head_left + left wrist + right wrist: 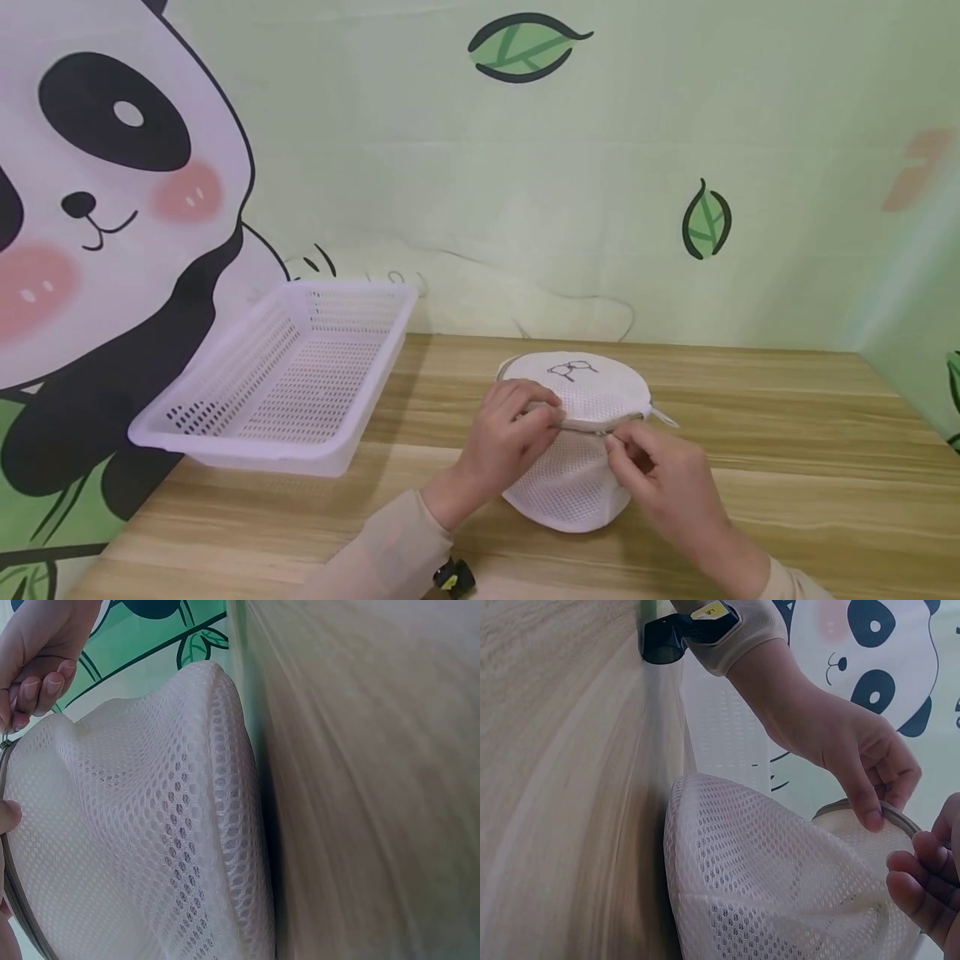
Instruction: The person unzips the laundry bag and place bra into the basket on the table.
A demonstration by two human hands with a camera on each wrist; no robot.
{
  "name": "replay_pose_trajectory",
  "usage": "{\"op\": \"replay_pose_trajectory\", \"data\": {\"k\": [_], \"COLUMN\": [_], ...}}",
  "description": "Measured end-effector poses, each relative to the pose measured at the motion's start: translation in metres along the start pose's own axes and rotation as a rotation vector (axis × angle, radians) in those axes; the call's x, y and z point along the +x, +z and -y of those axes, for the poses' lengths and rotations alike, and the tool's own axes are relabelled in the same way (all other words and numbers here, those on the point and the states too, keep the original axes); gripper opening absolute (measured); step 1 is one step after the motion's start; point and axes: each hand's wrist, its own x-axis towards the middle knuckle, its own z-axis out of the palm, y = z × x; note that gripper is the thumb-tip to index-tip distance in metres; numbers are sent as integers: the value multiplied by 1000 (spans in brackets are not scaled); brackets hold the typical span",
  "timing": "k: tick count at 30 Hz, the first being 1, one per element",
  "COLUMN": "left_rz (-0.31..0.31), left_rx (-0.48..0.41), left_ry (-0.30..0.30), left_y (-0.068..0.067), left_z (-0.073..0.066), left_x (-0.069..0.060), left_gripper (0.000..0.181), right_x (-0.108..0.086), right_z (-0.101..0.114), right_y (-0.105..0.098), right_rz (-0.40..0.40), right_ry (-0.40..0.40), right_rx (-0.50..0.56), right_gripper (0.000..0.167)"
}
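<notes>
A white mesh laundry bag (pixel 573 483) stands upright on the wooden table, its round lid (pixel 592 383) printed with a small glasses-like drawing. A grey zipper (pixel 900 817) runs around the rim below the lid. My left hand (pixel 513 429) pinches the zipper edge at the front left, thumb on the mesh side in the right wrist view. On the front right, my right hand (pixel 667 479) pinches at the zipper; a small metal piece shows by its fingertips in the left wrist view. A white loop tab (pixel 663 417) sticks out at the lid's right side.
A white perforated plastic basket (pixel 341 458) sits to the left on the wooden table (pixel 810 467). Behind stands a green backdrop (pixel 600 208) with a panda and leaves. A black strapped device (pixel 453 577) is on my left wrist.
</notes>
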Motion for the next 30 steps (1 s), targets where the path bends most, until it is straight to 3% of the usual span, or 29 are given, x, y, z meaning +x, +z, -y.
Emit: {"op": "replay_pose_trajectory", "data": {"k": [30], "left_rz": [-9], "left_rx": [-4], "left_ry": [-21], "left_y": [1], "left_z": [7], "left_x": [-3], "left_gripper": [14], "right_x": [3], "right_z": [-6], "right_y": [-8], "right_rz": [0], "right_ry": [43], "right_rx": [-9], "right_gripper": [21]}}
